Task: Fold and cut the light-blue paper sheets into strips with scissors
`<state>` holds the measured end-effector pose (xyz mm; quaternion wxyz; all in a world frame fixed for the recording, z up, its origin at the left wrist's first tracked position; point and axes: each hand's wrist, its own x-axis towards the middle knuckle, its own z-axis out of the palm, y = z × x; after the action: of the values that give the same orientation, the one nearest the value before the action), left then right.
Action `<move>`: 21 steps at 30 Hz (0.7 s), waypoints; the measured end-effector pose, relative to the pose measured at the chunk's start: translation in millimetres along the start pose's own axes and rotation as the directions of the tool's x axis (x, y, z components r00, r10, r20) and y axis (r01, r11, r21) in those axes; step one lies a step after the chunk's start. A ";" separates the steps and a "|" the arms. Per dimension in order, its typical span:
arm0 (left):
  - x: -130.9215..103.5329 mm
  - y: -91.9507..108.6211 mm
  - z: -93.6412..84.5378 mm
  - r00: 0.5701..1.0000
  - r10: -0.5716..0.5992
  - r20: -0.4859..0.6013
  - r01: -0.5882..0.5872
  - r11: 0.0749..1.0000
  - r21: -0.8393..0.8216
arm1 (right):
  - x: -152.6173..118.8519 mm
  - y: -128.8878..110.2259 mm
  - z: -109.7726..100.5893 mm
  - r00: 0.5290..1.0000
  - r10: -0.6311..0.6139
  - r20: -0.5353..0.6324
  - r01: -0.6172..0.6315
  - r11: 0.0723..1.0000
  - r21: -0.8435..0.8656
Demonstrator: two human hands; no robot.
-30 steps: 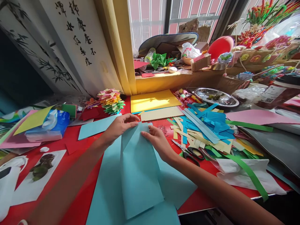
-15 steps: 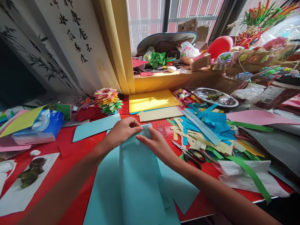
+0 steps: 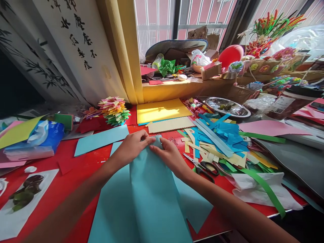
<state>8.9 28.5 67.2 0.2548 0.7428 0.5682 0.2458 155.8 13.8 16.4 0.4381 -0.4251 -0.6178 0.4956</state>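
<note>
A large light-blue sheet of paper [image 3: 154, 192] lies bent over in front of me, its far end narrow and raised. My left hand [image 3: 135, 145] pinches the left side of that far end between thumb and fingers. On the right side, my right hand [image 3: 169, 153] grips the same end, its thumb close to the left thumb. Under it spreads more light-blue paper [image 3: 111, 202]. Black-handled scissors [image 3: 202, 167] lie partly spread to the right of my right hand. A light-blue strip [image 3: 101, 140] rests beyond my left forearm.
Cut blue and cream strips [image 3: 222, 135] heap up on the right, near a metal dish [image 3: 243, 111]. Yellow paper [image 3: 162, 111] lies at the back beside a stack of folded colored paper [image 3: 115, 111]. A tissue pack [image 3: 48, 138] stands left on the red table [image 3: 81, 189].
The bent sheet's far end has shifted slightly between my hands, and its grey-looking tip is more covered. Both hands keep their pinch. The view has turned a little to the right.
</note>
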 end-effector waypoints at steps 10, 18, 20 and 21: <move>1.0 0.1 -4.4 0.991 0.025 0.135 -0.006 0.990 -0.141 | -3.2 -1.0 1.8 1.000 -0.008 0.004 0.008 0.999 -0.046; -2.5 1.9 -2.9 0.995 0.035 0.094 -0.027 0.996 -0.086 | -7.1 -0.7 5.6 0.998 -0.050 -0.025 0.047 0.995 -0.089; -3.7 3.7 -3.3 0.995 0.050 0.083 -0.044 0.997 -0.069 | -6.7 0.2 5.5 0.998 -0.058 -0.016 0.056 0.994 -0.096; -4.1 4.5 -3.5 0.996 0.055 0.077 -0.050 0.997 -0.063 | -6.3 0.7 5.5 0.998 -0.063 -0.015 0.061 0.993 -0.105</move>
<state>9.0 23.8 72.5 0.2930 0.7585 0.5303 0.2400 152.2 6.6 14.3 0.4362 -0.4324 -0.6518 0.4449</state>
